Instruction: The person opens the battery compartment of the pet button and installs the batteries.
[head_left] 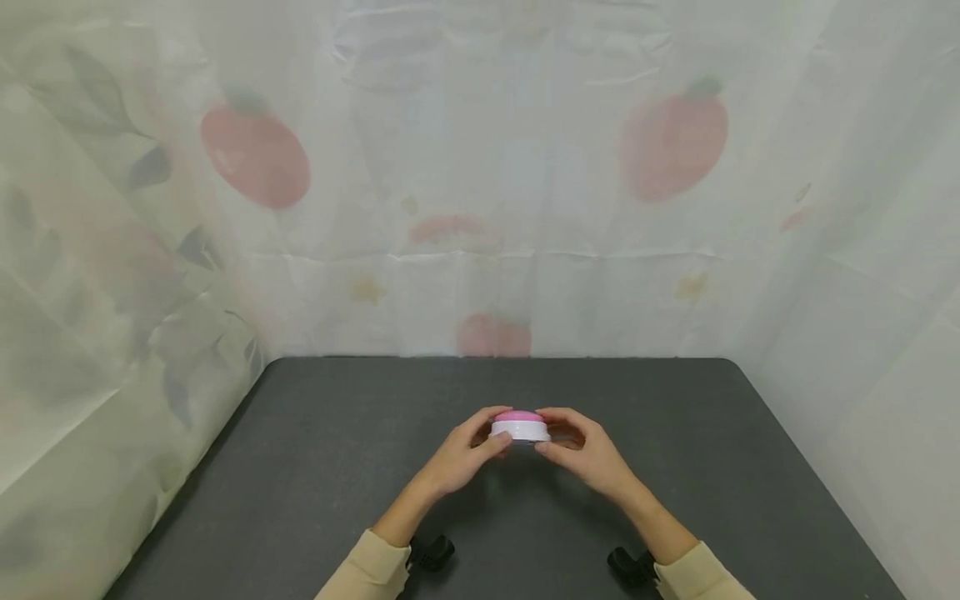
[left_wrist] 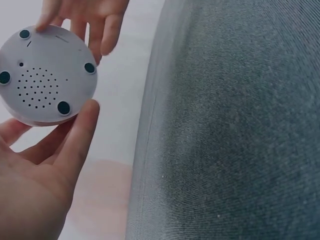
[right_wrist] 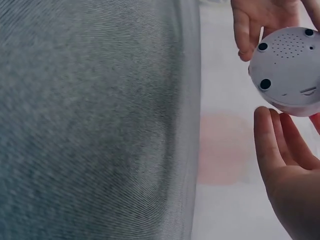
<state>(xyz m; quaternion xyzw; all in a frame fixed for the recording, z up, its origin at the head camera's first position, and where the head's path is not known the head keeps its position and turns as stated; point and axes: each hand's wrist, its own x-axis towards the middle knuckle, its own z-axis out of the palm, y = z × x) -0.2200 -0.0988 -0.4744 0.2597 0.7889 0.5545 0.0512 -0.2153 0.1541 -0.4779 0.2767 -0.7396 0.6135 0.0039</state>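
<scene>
Near the middle of the table, both hands hold a round white push button point(head_left: 521, 430) with a pink domed top. My left hand point(head_left: 454, 458) grips its left side, with the thumb low at the front edge. Opposite it, my right hand point(head_left: 594, 457) holds the right side between thumb and fingers. Seen from the left wrist, the button's underside point(left_wrist: 52, 92) has a cluster of small holes and several dark round feet. The same underside point(right_wrist: 292, 70) shows from the right wrist. It appears raised above the table, with a shadow below.
The dark grey table point(head_left: 337, 483) has rounded far corners. A pale curtain point(head_left: 480, 167) with faded fruit prints hangs behind it, and more sheeting hangs on both sides. A black wrist device point(head_left: 433, 553) is strapped at the left wrist, another point(head_left: 630, 567) at the right.
</scene>
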